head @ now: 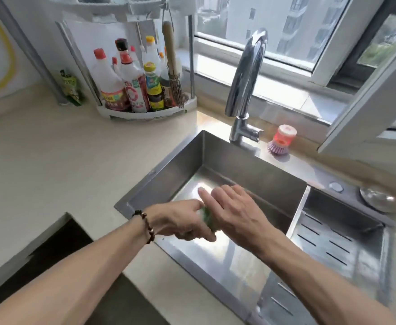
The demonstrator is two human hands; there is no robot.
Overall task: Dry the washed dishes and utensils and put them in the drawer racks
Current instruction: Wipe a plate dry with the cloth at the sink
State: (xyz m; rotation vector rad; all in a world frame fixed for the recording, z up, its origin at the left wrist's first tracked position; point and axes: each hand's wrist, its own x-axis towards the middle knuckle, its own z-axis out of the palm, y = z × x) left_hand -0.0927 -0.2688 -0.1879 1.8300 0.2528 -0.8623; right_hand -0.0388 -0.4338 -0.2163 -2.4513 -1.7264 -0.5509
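Meeting: both hands come together over the steel sink (180, 158), a small green thing (207, 216) squeezed between them.
Left hand (183, 222): fingers curl round the green thing from the left and grip it; a bead bracelet (145, 227) circles the wrist.
Right hand (234, 211): fingers lie straight and relaxed, the palm laid against the green thing from the right; one fingertip points toward the far side of the basin.
Green thing: mostly hidden and blurred; whether it is a cloth or a scourer cannot be told. It sits above the basin, not touching the bottom.
Tap (246, 80): chrome, rising at the back edge of the sink.
Brush (281, 143): pink with purple bristles, standing just right of the tap's base.
Tray (328, 245): slotted steel, set in the right part of the sink.
Lid (377, 198): shiny metal, on the ledge behind the tray.
Rack (145, 112): white corner stand on the counter (51, 165), holding sauce bottles (133, 90) and a straw whisk (173, 71).
Window (286, 31): behind the tap.
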